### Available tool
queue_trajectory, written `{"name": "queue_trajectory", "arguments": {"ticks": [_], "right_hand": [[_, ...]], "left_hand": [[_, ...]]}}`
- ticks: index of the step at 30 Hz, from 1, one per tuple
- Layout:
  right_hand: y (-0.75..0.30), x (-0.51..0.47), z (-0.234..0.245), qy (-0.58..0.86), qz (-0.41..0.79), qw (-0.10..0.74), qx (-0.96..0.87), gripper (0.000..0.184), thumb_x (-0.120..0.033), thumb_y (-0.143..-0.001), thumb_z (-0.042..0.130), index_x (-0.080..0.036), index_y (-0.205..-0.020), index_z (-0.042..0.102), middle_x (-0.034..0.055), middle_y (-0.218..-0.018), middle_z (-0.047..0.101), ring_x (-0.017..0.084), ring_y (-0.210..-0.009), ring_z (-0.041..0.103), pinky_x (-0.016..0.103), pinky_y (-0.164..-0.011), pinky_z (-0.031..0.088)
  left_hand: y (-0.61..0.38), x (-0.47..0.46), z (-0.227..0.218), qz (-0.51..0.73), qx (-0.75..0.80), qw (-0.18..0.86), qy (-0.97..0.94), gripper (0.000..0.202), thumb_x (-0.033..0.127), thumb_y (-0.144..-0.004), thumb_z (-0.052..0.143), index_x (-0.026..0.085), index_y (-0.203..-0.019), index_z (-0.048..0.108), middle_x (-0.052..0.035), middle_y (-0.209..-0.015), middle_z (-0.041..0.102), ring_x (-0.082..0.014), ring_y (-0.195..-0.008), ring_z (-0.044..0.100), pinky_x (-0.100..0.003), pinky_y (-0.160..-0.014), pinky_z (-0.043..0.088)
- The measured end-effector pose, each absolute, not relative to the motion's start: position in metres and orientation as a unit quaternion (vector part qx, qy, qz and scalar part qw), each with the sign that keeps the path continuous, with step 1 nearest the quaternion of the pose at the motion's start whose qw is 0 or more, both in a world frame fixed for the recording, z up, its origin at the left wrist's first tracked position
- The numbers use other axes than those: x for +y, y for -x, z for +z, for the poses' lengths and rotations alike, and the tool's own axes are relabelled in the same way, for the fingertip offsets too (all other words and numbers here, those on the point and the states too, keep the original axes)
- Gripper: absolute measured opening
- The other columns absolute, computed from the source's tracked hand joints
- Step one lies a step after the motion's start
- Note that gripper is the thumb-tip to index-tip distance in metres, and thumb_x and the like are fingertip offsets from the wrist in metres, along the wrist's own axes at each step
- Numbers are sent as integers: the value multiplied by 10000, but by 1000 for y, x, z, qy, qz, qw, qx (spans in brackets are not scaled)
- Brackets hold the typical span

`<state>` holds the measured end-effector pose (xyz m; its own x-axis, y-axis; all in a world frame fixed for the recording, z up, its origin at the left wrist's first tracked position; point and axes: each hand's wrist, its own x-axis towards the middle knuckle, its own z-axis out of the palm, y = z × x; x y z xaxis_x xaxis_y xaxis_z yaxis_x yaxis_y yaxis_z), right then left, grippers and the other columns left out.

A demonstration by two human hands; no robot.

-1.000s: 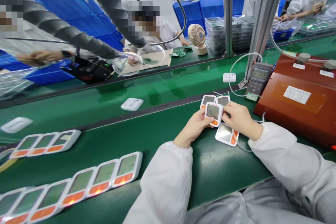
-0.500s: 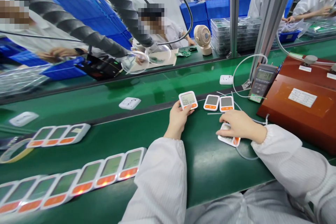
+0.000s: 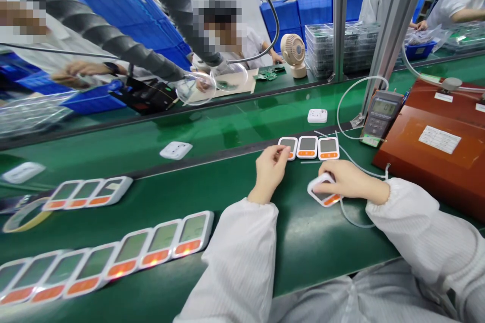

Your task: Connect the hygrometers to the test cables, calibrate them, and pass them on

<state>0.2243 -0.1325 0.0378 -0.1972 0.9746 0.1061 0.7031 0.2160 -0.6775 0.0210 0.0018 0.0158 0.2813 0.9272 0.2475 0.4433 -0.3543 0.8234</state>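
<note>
My left hand [image 3: 270,169] pinches the near edge of a white-framed digital display unit [image 3: 288,142] with an orange button strip. This unit stands at the left end of a short row, beside two more display units [image 3: 307,147] of the same kind. Closer to me, my right hand [image 3: 346,177] is closed on another display unit [image 3: 320,196], tilted, with its screen partly hidden by the fingers. Across the left of the green bench runs a long row of such units [image 3: 157,244], some with glowing orange strips. Behind it sits a shorter row of them [image 3: 85,193].
A brown box [image 3: 420,139] and a grey meter [image 3: 381,116] with thin tubing stand on the right. White flat pieces [image 3: 176,150] lie on the green belt beyond the black rail. Two ribbed hoses hang at upper left. Co-workers sit across the line near a small fan [image 3: 293,55].
My left hand has set its display unit down at the left of the two others; its screen has gone dark. My right hand has lifted and tilted its unit. The belt pieces have shifted left.
</note>
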Motion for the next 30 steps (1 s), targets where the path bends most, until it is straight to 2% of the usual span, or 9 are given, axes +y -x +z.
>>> {"name": "queue_trajectory", "arguments": {"ticks": [2,6,10,13,19,23,25,28,30], "right_hand": [[-225,-129,34,592,271,358,-670,284,-471,-921,682,-194,-895,626,-11,-810,646,136,-675,551,255,-633,383],[-226,-123,25,610,290,468,-570,325,-515,-962,574,-193,-939,607,-3,-827,644,147,-697,558,270,-654,434],[-226,-120,24,540,380,498,-562,319,-465,-1000,487,-193,-1087,628,35,-942,681,177,-829,633,296,-744,506],[-225,-120,25,488,386,482,-617,257,-321,-977,500,-188,-1143,644,51,-1024,700,192,-937,652,323,-860,514],[-226,-120,23,614,244,393,-640,245,-219,-954,490,-177,-842,705,12,-765,706,168,-690,627,262,-668,455],[-223,-121,21,689,157,274,-652,217,-202,-936,544,-167,-822,726,48,-732,711,182,-631,633,270,-619,427],[-222,-122,18,681,141,253,-673,189,-189,-941,561,-167,-907,746,74,-838,740,207,-749,681,287,-698,476],[-222,-123,14,639,129,283,-703,199,-188,-940,603,-168,-1095,725,100,-1073,725,226,-984,684,331,-880,518],[-224,-123,11,632,114,304,-704,233,-209,-941,613,-172,-1154,701,111,-1172,681,227,-1024,669,357,-917,531]], "left_hand": [[-30,-16,23,339,365,455,-739,461,595,-898,565,166,-949,727,-65,-810,686,-187,-719,599,-322,-730,503],[-44,-40,30,265,250,594,-717,474,548,-763,782,168,-1037,706,-61,-922,710,-193,-806,642,-295,-733,517],[-47,-41,27,268,258,704,-605,474,544,-753,800,162,-980,635,-1,-704,632,-120,-557,554,-236,-516,456],[-43,-36,28,281,252,745,-551,495,532,-724,833,174,-977,602,18,-674,615,-103,-523,540,-214,-476,441],[-41,-36,30,236,254,752,-561,447,453,-751,840,163,-1002,610,4,-713,641,-105,-558,580,-212,-504,478],[-42,-36,27,217,258,757,-560,490,379,-731,862,164,-1102,625,-11,-792,675,-117,-626,625,-219,-555,527],[-41,-35,28,230,260,765,-543,509,350,-721,865,171,-1133,627,-14,-828,688,-114,-643,633,-219,-576,541],[-38,-27,31,289,293,752,-514,480,313,-724,848,175,-1134,638,-19,-875,703,-102,-654,641,-219,-615,555],[-33,-18,31,346,332,721,-500,463,289,-718,836,171,-1123,644,-26,-911,713,-96,-668,648,-215,-635,557]]}}
